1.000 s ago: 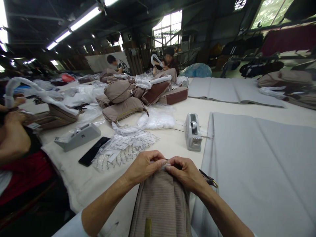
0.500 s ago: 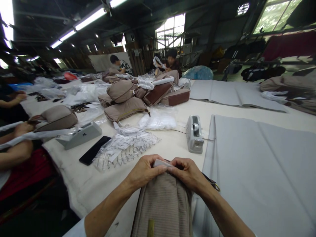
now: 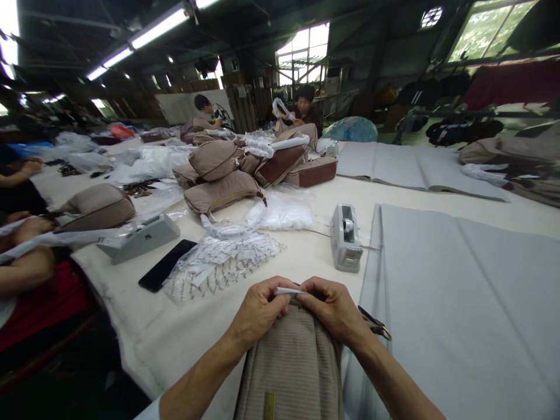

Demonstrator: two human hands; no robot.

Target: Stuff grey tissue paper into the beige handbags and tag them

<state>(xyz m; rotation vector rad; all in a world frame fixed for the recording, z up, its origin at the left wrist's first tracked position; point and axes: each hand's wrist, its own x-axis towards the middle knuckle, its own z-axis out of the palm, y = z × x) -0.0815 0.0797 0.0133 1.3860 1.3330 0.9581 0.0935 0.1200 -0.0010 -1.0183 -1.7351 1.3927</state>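
Note:
A brown ribbed fabric bag (image 3: 297,361) stands upright at the table's front edge, with a small brass-coloured plate (image 3: 269,405) low on its front. At its top, my left hand (image 3: 260,303) pinches one end of a narrow white strip (image 3: 286,290) between thumb and fingers. My right hand (image 3: 330,303) has its thumb and fingers closed on the strip's other end, close against the bag's top edge. Whether the strip is paper or foam I cannot tell. A dark strap with a metal ring (image 3: 385,332) sticks out beside my right wrist.
Ahead stand a grey tape dispenser (image 3: 346,238) and several stacked brown bags (image 3: 223,192). To the left lie a printed plastic bag (image 3: 223,262), a black phone (image 3: 166,266) and another dispenser (image 3: 140,238). Grey sheets (image 3: 464,291) cover the right. Co-workers sit left and opposite.
The white strip shows narrower now, turned or folded down between my fingers. My left thumb has drawn back slightly to the left. The bag stays in about the same place.

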